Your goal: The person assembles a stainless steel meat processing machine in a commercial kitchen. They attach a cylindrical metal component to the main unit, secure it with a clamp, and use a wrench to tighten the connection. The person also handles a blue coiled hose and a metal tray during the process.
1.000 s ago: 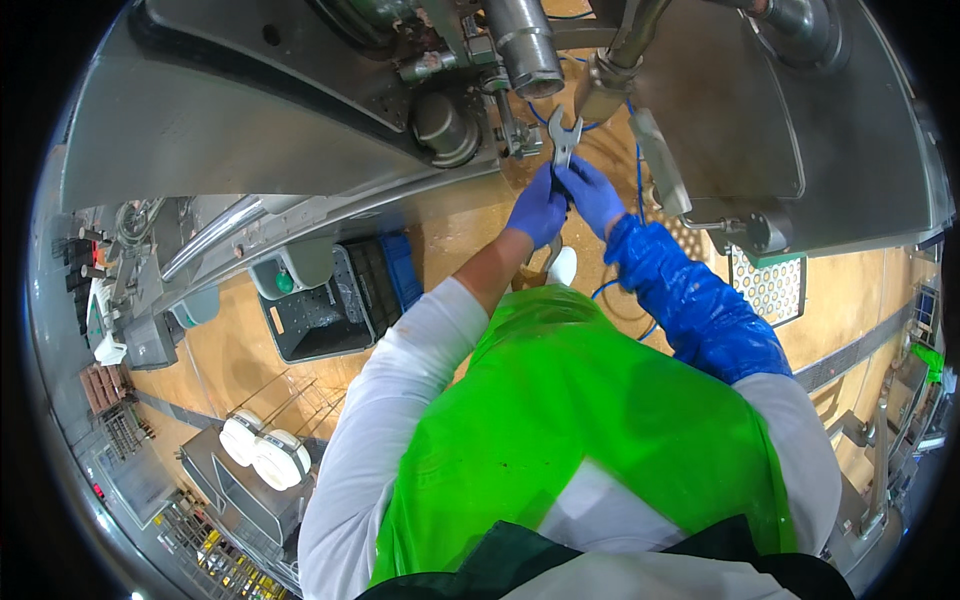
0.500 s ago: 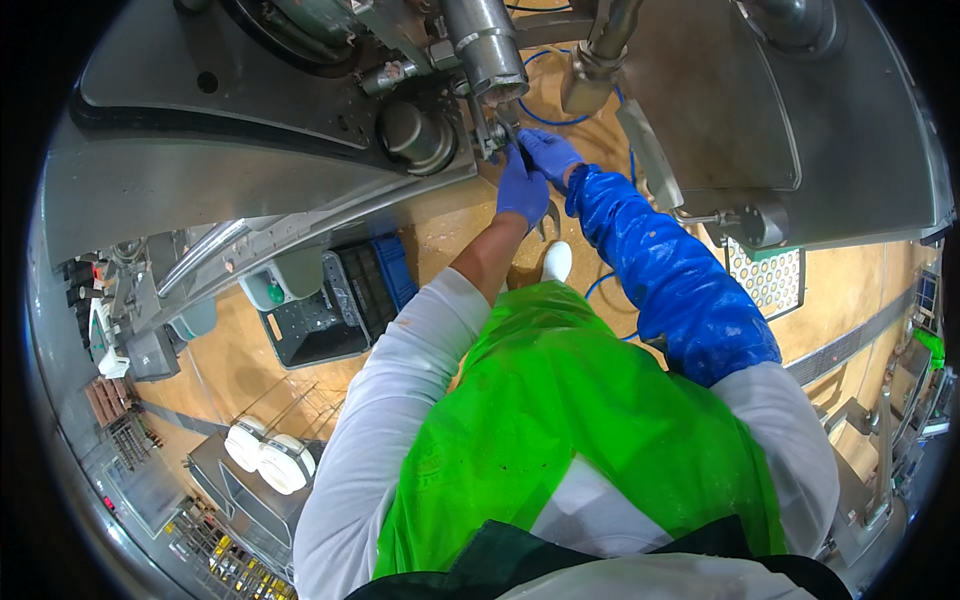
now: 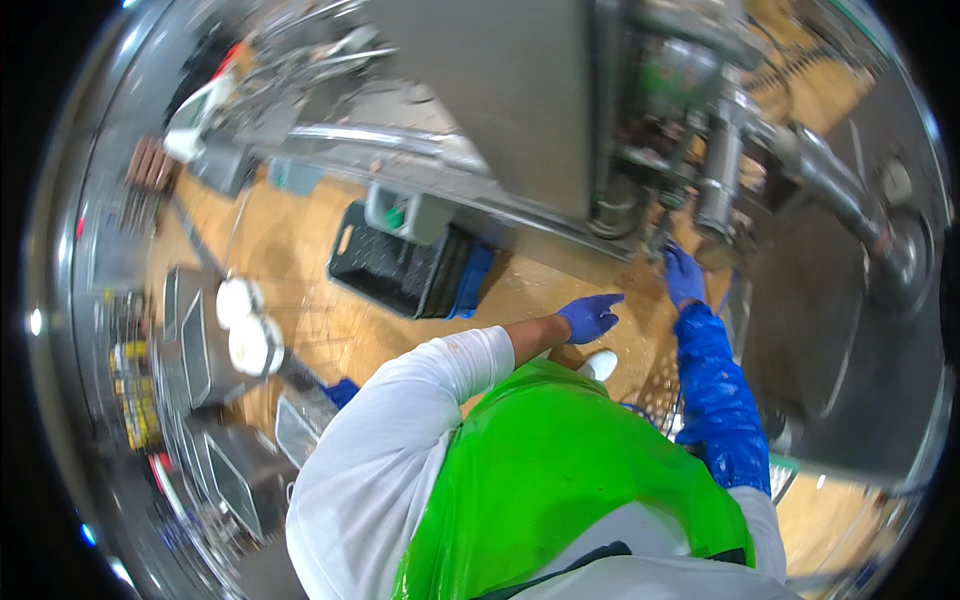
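Note:
My right hand (image 3: 684, 277), in a blue-purple glove below a blue plastic sleeve, reaches up to a small metal fitting (image 3: 659, 238) at the machine's lower corner. Its fingers close at that fitting, though blur hides their exact grip. Just above it hangs a steel pipe (image 3: 717, 178) with an open lower end. My left hand (image 3: 590, 318), gloved in the same colour, is off the machine, out over the floor to the left. Nothing shows in it; the fingers are loosely bent and one points to the right.
A large steel machine housing (image 3: 490, 80) fills the upper middle, and another steel body (image 3: 815, 340) stands at the right. To the left on the floor are a black crate (image 3: 375, 275), a blue crate (image 3: 474, 287) and a grey bin (image 3: 425, 222). White round lids (image 3: 256, 345) lie farther left.
My left hand has come away from the fitting, down and left. My right hand stays by the fitting. The whole view has swung left, so the machine appears farther right.

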### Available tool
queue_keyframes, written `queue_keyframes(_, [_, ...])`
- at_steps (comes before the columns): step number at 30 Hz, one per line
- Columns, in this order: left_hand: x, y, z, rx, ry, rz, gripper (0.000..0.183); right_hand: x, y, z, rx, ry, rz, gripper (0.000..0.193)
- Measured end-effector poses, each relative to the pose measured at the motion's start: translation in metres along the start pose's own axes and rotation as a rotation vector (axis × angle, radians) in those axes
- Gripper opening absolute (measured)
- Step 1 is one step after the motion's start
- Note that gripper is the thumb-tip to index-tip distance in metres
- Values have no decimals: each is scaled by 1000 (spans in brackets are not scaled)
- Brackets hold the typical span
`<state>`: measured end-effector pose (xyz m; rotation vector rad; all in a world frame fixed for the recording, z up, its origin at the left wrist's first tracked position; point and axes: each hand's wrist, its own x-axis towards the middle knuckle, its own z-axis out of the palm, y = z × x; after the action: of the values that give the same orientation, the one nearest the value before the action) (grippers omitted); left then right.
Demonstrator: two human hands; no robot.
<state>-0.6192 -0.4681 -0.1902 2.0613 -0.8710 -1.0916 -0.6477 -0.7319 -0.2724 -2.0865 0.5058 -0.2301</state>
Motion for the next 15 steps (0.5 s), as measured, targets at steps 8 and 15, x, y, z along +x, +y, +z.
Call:
queue_keyframes(8, [-160, -75, -90, -31, 408, -237, 49, -26, 2, -3, 233, -31, 67, 39])
queue_keyframes(15, [-300, -186, -118, -234, 1043, -410, 46, -100, -13, 9, -56, -149, -189, 27])
